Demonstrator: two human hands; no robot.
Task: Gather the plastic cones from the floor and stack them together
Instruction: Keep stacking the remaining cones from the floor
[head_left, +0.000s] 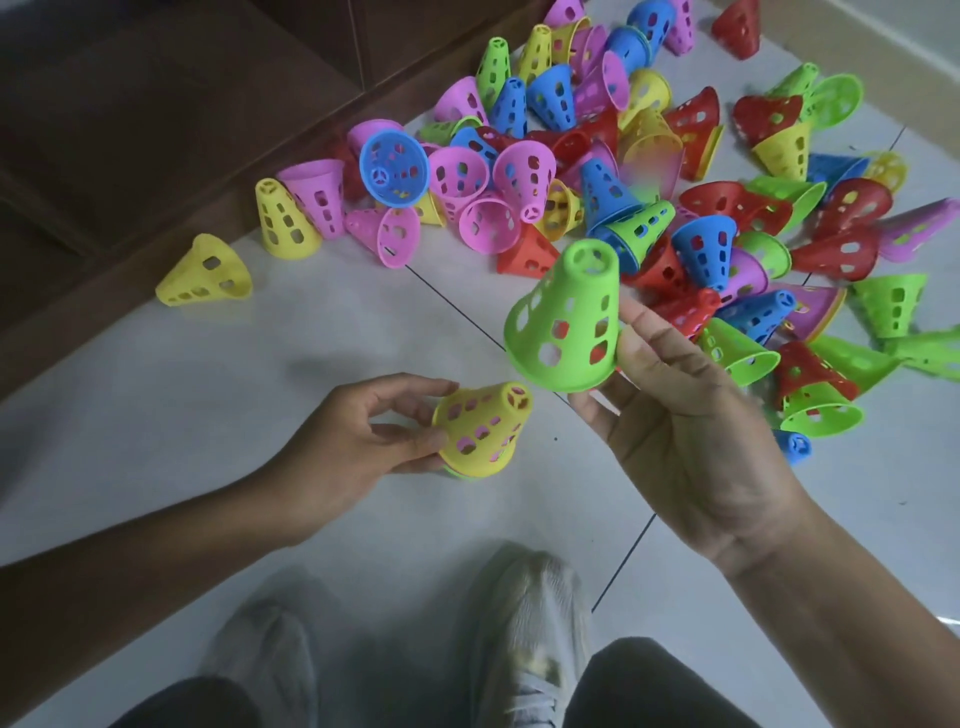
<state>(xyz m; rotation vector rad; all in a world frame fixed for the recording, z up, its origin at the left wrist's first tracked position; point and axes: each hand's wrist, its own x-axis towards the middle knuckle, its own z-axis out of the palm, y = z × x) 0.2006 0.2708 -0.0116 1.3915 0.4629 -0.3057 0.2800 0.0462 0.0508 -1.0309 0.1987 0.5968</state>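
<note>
Shoes (524, 618): planted on the floor (156, 415), nearest the lens.
Left hand (358, 431): fingers curled round a yellow-topped stack (480, 428).
Right hand (691, 410): pinching a green cone (563, 317), raised.
Pile (597, 171): loose, far edge.
Next: likely seat the green cone squarely over the stack.

The right hand (691, 415) holds a perforated green plastic cone (566, 317) above the white tiled floor (208, 395). The left hand (353, 441) grips a perforated yellow plastic cone (480, 428) with a green edge beneath. A pile of multicoloured plastic cones (597, 171) lies beyond.
</note>
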